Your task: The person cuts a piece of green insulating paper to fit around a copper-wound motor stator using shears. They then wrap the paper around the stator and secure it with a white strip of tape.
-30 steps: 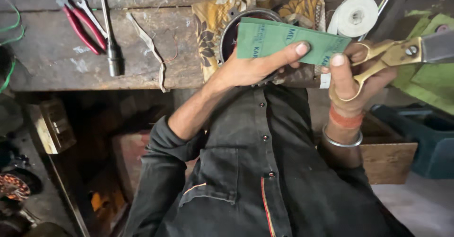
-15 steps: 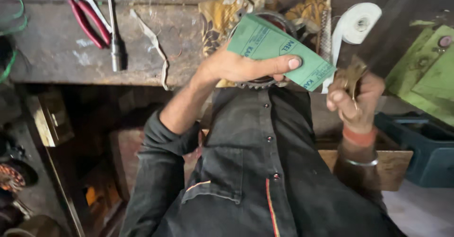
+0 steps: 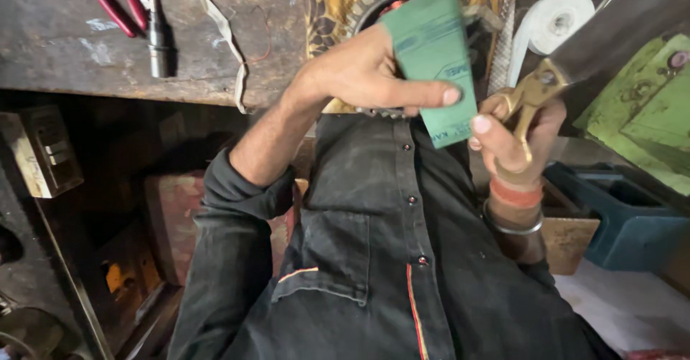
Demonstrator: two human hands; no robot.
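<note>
My left hand [image 3: 366,76] pinches a green sheet of paper [image 3: 433,54] between thumb and fingers, holding it up in front of my chest. My right hand [image 3: 514,137] grips brass-handled scissors [image 3: 568,65], fingers through the loops, with the big dark blades running up to the right. The right thumb touches the lower edge of the green sheet. Behind the sheet sits a round dark metal part [image 3: 381,8] on a yellow patterned cloth [image 3: 338,4], mostly hidden.
A worn wooden bench [image 3: 65,51] carries red-handled pliers [image 3: 111,1], a dark metal tool [image 3: 158,40] and a white tape roll [image 3: 553,19]. Green sheets [image 3: 647,116] lie at right above a blue box [image 3: 618,223]. Clutter fills the dark space under the bench.
The green sheet has turned from lying crosswise to standing nearly upright. My right hand with the scissors swung away, then came back close to the sheet's lower edge.
</note>
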